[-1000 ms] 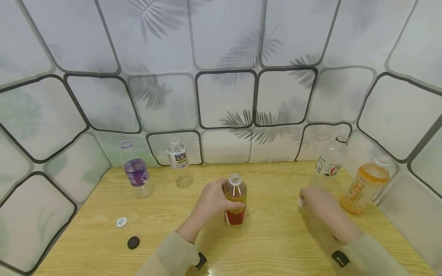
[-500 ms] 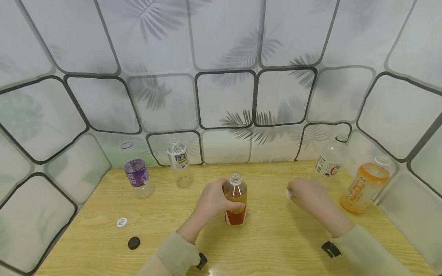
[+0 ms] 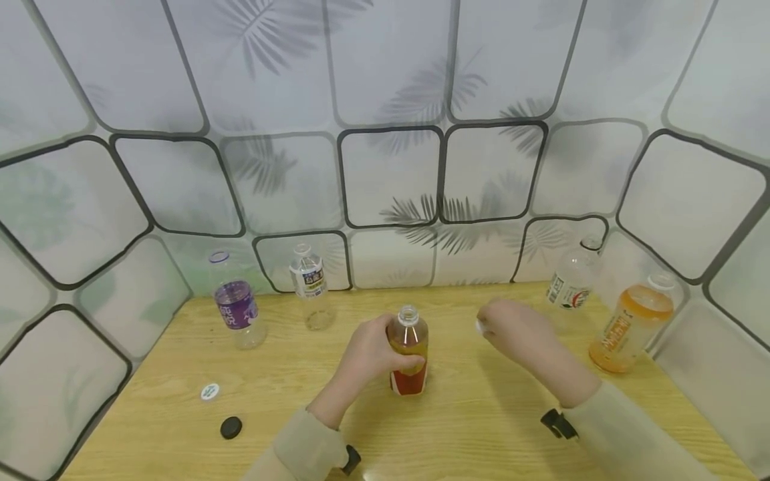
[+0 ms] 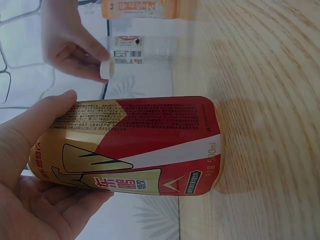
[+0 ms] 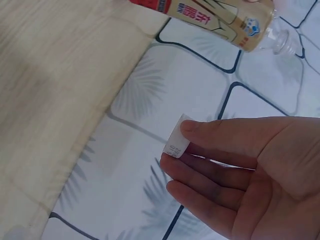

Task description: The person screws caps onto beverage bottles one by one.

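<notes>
An open-necked bottle of amber drink with a red and gold label [image 3: 409, 351] [image 4: 135, 145] stands upright on the wooden table [image 3: 481, 427]. My left hand [image 3: 374, 351] [image 4: 35, 165] grips its middle. My right hand [image 3: 511, 327] [image 5: 235, 165] hovers above the table to the right of the bottle and pinches a small white cap [image 3: 480, 325] [image 5: 177, 137] between thumb and fingers. The cap [image 4: 105, 70] also shows in the left wrist view, apart from the bottle's mouth.
A purple-labelled bottle [image 3: 236, 310] and a clear bottle [image 3: 309, 287] stand at the back left. A clear bottle [image 3: 568, 284] and an orange drink bottle [image 3: 628, 324] stand at the back right. A white cap [image 3: 210, 391] and a black cap [image 3: 231, 427] lie front left.
My right hand has moved left and slightly up with the white cap, from near the back-right bottles towards the bottle that the left hand keeps still.
</notes>
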A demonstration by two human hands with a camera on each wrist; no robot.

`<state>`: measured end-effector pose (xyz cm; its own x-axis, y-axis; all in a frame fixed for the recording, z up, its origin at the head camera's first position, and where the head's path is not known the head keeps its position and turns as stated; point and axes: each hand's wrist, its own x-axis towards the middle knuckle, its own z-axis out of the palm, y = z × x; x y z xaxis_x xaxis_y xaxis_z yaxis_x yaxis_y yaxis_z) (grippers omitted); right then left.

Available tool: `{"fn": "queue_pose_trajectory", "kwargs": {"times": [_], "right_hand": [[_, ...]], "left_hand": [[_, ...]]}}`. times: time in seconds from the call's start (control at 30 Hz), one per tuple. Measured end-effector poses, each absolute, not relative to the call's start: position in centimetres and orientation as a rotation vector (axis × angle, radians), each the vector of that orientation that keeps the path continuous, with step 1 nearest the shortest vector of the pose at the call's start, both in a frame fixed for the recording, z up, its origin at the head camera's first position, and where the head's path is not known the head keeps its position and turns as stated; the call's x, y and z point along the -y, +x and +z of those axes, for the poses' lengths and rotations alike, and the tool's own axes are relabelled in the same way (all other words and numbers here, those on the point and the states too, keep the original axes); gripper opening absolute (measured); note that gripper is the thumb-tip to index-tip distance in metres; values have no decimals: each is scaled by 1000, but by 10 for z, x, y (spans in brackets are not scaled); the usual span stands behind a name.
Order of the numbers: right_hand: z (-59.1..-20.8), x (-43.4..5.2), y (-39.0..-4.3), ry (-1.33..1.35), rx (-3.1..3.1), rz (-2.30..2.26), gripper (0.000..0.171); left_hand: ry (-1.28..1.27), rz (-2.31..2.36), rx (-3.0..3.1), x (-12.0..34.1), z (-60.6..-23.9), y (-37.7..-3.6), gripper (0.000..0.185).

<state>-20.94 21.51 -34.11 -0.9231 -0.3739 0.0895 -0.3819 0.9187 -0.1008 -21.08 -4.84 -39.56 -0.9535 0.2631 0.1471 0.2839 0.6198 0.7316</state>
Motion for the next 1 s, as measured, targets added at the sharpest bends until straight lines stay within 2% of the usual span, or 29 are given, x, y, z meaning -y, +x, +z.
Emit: {"fn": "queue_pose_trajectory", "kwargs": {"times": [0.17, 0.47, 0.77, 1.0], "right_hand": [[-332, -205, -210, 609, 2989, 182, 33], [-320, -189, -210, 693, 2902, 206, 29], [-306, -173, -206, 780, 2801, 155, 39], [-295, -161, -199, 792, 2786, 142, 28]], "left_hand": [[-474, -1276, 2804, 48, -396, -210, 62], [-472, -1285, 2799, 48, -395, -210, 60], [-486, -1287, 2795, 48, -394, -211, 60], [-482, -1287, 2809, 49, -393, -209, 61]]}}
